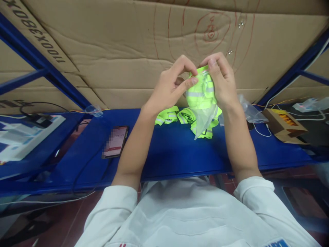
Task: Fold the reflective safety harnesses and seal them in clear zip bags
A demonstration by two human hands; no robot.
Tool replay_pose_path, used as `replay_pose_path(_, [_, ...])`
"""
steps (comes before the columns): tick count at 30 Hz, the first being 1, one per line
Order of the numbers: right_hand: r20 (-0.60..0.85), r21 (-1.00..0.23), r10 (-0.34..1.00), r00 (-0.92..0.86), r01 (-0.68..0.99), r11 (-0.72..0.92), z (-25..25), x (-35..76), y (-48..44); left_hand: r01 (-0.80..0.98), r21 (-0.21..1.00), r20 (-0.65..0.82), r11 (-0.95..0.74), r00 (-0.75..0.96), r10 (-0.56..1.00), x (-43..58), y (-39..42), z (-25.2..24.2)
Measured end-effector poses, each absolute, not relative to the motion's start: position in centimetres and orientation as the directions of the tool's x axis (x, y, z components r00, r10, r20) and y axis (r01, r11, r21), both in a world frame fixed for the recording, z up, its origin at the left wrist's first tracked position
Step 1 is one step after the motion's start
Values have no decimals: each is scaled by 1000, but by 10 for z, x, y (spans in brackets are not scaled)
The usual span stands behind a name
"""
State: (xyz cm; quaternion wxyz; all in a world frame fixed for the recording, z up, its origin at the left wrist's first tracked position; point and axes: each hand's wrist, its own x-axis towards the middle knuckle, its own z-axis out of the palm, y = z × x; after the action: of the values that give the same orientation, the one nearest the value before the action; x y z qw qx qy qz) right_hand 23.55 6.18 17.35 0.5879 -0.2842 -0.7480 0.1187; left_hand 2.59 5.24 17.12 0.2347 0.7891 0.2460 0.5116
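Raised above the blue table, a folded neon-yellow reflective strap (196, 92) with silver stripes is between my hands. A clear plastic bag (204, 118) is around or over it, one corner hanging down; I cannot tell how far the strap sits inside. My left hand (176, 80) pinches the upper left edge between thumb and fingertips. On the upper right edge, my right hand (223, 80) grips with thumb in front and fingers behind. Below lie more rolled yellow straps (168, 116), partly hidden by my left forearm and the bag.
A phone (115, 142) lies on the blue table (177, 157) to the left, near a clear plastic cup (94, 110). Clear bags (250, 109) and an open cardboard box (285, 125) stand at right. Cardboard (123, 44) walls the back, between blue frame bars (51, 73).
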Motion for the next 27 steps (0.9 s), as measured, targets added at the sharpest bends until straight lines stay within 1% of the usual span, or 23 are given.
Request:
replay_pose_path(2, [809, -513, 570, -140, 306, 802, 176, 238, 61, 119, 543, 750, -831, 376, 544, 29, 58, 167])
replay_pose_path(4, [794, -518, 587, -158, 329, 789, 178, 242, 62, 82, 509, 774, -857, 393, 497, 32, 61, 164])
replay_pose_path(7, [793, -518, 585, -172, 317, 795, 179, 244, 65, 40, 574, 751, -818, 371, 546, 36, 63, 161])
replay_pose_path(9, [768, -557, 616, -173, 295, 777, 178, 241, 65, 21, 614, 741, -789, 331, 585, 38, 67, 160])
replay_pose_path(11, [727, -607, 665, -172, 292, 739, 176, 235, 64, 3, 618, 749, -786, 304, 589, 38, 74, 158])
replay_pose_path(13, [723, -624, 676, -145, 285, 728, 175, 228, 62, -16, 616, 753, -787, 306, 583, 39, 81, 156])
replay_pose_path(15, [758, -608, 646, -86, 266, 748, 175, 224, 61, -41, 655, 721, -754, 331, 609, 39, 86, 154])
replay_pose_path(18, [793, -587, 610, -14, 253, 769, 175, 224, 65, -60, 751, 617, -658, 420, 666, 41, 89, 150])
replay_pose_path(20, [797, -581, 604, 0, 270, 768, 175, 226, 69, -76, 796, 557, -601, 479, 678, 43, 89, 148])
replay_pose_path(22, [790, -584, 613, -9, 296, 756, 175, 229, 72, -119, 829, 528, -546, 489, 694, 45, 89, 147])
replay_pose_path(24, [778, -591, 627, -43, 291, 752, 175, 232, 72, -181, 848, 522, -499, 456, 721, 46, 90, 147])
replay_pose_path(27, [799, -565, 589, -121, 187, 804, 177, 241, 69, -267, 854, 519, -446, 400, 755, 44, 93, 149])
